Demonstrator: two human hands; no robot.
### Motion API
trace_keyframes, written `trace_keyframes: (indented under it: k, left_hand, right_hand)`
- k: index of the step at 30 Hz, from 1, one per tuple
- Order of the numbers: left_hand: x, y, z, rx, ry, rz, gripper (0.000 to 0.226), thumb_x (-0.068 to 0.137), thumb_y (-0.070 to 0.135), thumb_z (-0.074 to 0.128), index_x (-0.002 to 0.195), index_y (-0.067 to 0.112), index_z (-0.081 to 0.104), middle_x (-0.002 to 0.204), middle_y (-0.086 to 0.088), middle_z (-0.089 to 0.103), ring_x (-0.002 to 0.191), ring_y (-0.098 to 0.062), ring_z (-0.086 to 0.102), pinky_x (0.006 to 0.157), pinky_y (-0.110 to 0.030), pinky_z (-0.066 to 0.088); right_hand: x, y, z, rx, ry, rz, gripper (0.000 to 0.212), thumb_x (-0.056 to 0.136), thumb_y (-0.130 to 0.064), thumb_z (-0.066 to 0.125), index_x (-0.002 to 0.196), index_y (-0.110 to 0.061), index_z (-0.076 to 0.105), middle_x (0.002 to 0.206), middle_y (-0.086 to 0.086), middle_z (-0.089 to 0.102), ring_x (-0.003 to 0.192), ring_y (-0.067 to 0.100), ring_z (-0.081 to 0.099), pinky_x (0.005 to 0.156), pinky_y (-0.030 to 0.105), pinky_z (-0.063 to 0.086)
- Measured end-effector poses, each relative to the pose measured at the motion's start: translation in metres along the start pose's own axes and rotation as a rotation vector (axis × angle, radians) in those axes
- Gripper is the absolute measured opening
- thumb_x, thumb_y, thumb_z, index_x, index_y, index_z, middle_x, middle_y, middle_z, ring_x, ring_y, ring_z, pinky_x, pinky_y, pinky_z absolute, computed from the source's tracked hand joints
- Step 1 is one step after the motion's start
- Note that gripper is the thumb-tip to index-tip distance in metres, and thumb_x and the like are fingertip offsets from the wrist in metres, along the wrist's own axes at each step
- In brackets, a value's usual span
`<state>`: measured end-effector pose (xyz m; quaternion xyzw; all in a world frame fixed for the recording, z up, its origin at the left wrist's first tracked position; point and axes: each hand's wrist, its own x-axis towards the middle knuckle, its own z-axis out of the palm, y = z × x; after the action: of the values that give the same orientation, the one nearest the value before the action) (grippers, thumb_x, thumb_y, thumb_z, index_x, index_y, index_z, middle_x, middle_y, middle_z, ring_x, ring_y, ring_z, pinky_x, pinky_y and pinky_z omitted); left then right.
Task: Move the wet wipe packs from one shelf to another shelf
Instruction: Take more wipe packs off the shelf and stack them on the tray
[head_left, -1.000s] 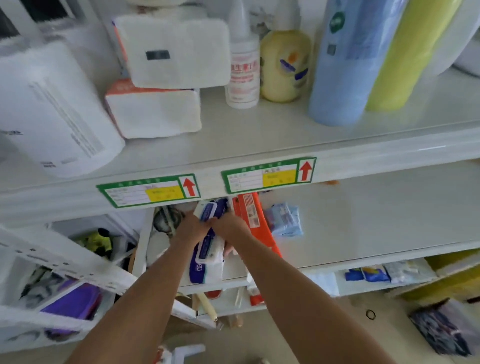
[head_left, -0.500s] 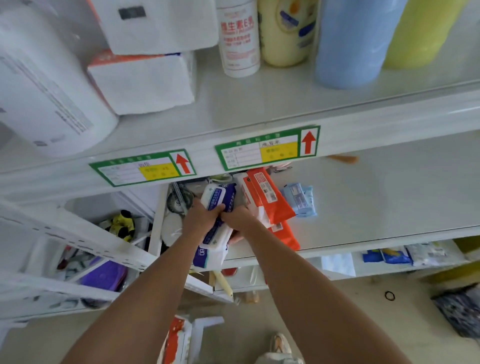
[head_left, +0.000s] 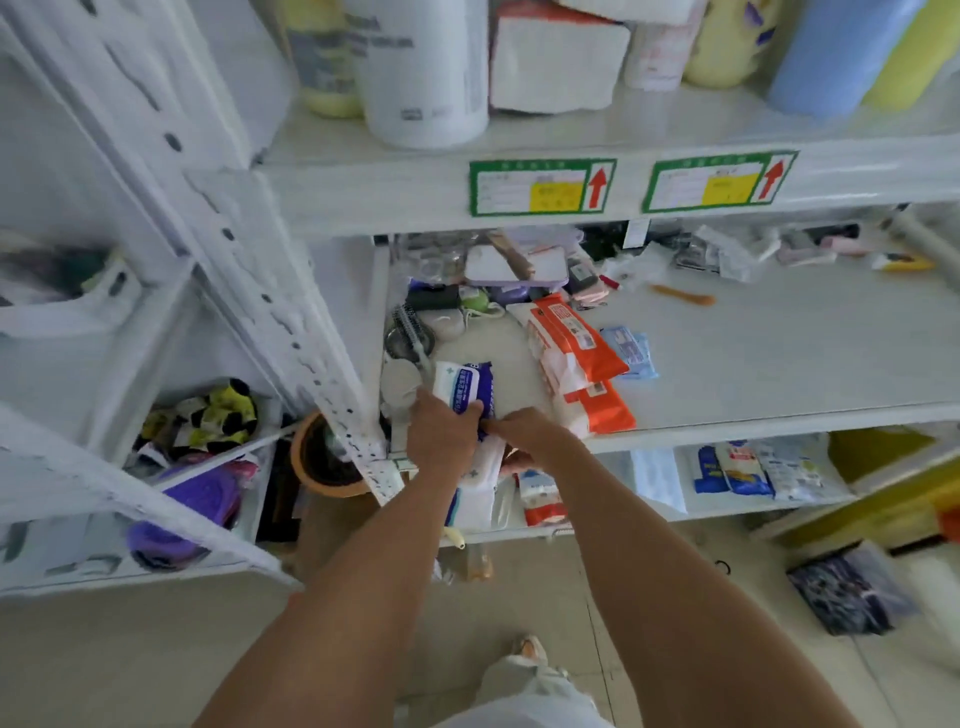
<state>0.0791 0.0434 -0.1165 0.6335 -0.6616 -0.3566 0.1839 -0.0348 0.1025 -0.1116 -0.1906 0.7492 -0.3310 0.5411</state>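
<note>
Compared with half a second ago, the view has swung left and tipped down, so the middle shelf (head_left: 779, 364) now shows far back, clutter and all. The blue-and-white wet wipe pack (head_left: 464, 391) has come toward the shelf's front edge: earlier it lay further in beside the orange packs, now its near part hangs out past the lip, over the shelf below. In my judgement the pack is being lifted off this shelf, so the pick-up is nearly done and the carry to another shelf is not yet begun.

The left hand (head_left: 441, 441) is clenched around the pack's left side, fingers wrapped over its top face. The right hand (head_left: 524, 434) pinches the pack's right edge from above; what its fingertips do underneath is hidden.

The pack's long axis runs from the front edge toward the back of the shelf, leaning slightly left at the far end. Its printed face is up, the far end pointing at a hairbrush (head_left: 410, 330). White wrapping shows below the hands, possibly a second pack; I cannot tell.

Two orange wet wipe packs (head_left: 571, 358) lie just to the right, apart from the held one, angled toward the front right. A small pale-blue pack (head_left: 631, 351) lies against their right side.
</note>
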Motion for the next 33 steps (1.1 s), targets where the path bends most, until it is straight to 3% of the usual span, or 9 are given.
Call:
trace_keyframes:
  k: [2,6,11,16,21,24,26,29,33]
  left_hand:
    - [-0.016,-0.016,-0.019,0.066,-0.05,-0.003,0.07,0.084,0.054,0.07,0.132,0.009,0.044,0.122,-0.012,0.064,0.11,-0.036,0.065,0.089,-0.045,0.054]
    - [-0.037,-0.054,-0.048,0.164,-0.196,0.104,0.078,0.085,0.061,0.064,0.14,0.011,0.04,0.122,-0.012,0.068,0.108,-0.035,0.067,0.082,-0.041,0.052]
    - [-0.063,-0.106,-0.085,0.121,-0.263,0.119,0.072,0.086,0.061,0.061,0.137,0.014,0.041,0.12,-0.01,0.069,0.105,-0.033,0.069,0.079,-0.039,0.051]
    - [-0.071,-0.179,-0.119,0.086,-0.191,0.168,0.07,0.086,0.059,0.061,0.136,0.015,0.041,0.124,-0.009,0.067,0.105,-0.032,0.068,0.079,-0.04,0.052]
    - [-0.07,-0.273,-0.145,0.063,-0.172,-0.016,0.057,0.084,0.058,0.065,0.117,0.016,0.046,0.115,-0.006,0.068,0.099,-0.03,0.069,0.072,-0.035,0.049]
    - [-0.065,-0.346,-0.152,0.077,-0.209,-0.126,0.063,0.087,0.057,0.065,0.129,0.014,0.047,0.117,-0.004,0.068,0.101,-0.026,0.069,0.07,-0.031,0.044]
    - [-0.058,-0.39,-0.158,0.024,-0.252,-0.24,0.067,0.086,0.054,0.068,0.134,0.015,0.044,0.119,-0.005,0.069,0.1,-0.028,0.068,0.076,-0.032,0.045]
    - [-0.04,-0.455,-0.16,-0.045,-0.309,-0.394,0.056,0.084,0.046,0.075,0.117,0.012,0.045,0.114,-0.009,0.07,0.086,-0.024,0.063,0.076,-0.034,0.049]
    - [-0.007,-0.526,-0.152,-0.02,-0.373,-0.471,0.052,0.081,0.046,0.079,0.105,0.017,0.043,0.104,-0.005,0.071,0.081,-0.026,0.069,0.076,-0.043,0.06]
  right_hand:
    - [-0.028,0.01,0.016,0.034,-0.046,0.006,0.036,0.091,-0.024,0.074,0.107,0.009,0.07,0.092,0.024,0.078,0.086,0.035,0.079,0.084,0.047,0.064]
    - [-0.08,0.039,0.053,0.214,-0.092,0.036,0.028,0.094,-0.024,0.073,0.107,0.001,0.069,0.092,0.018,0.075,0.072,0.024,0.077,0.063,0.033,0.063]
    - [-0.105,0.071,0.11,0.281,-0.066,0.028,0.038,0.095,-0.024,0.071,0.121,0.004,0.066,0.103,0.019,0.076,0.085,0.024,0.077,0.073,0.032,0.063]
    - [-0.09,0.098,0.173,0.215,-0.172,0.066,0.037,0.097,-0.019,0.068,0.127,0.001,0.064,0.121,0.023,0.072,0.101,0.028,0.072,0.091,0.037,0.062]
    - [-0.051,0.137,0.258,0.175,-0.363,0.136,0.042,0.096,-0.022,0.07,0.133,-0.006,0.063,0.132,0.019,0.068,0.124,0.035,0.065,0.106,0.048,0.053]
    - [-0.042,0.163,0.315,0.14,-0.407,0.213,0.041,0.093,-0.022,0.074,0.129,-0.006,0.064,0.122,0.016,0.074,0.104,0.027,0.073,0.083,0.035,0.062]
    - [-0.039,0.178,0.35,0.069,-0.375,0.248,0.04,0.089,-0.023,0.079,0.121,-0.003,0.065,0.103,0.017,0.074,0.079,0.024,0.071,0.065,0.03,0.057]
    - [-0.022,0.206,0.39,-0.087,-0.285,0.276,0.032,0.087,-0.022,0.082,0.105,-0.001,0.066,0.076,0.013,0.064,0.052,0.014,0.058,0.049,0.022,0.047]
    - [0.02,0.235,0.414,-0.191,-0.213,0.276,0.03,0.085,-0.018,0.083,0.101,0.0,0.066,0.072,0.016,0.055,0.041,0.01,0.048,0.04,0.019,0.042]
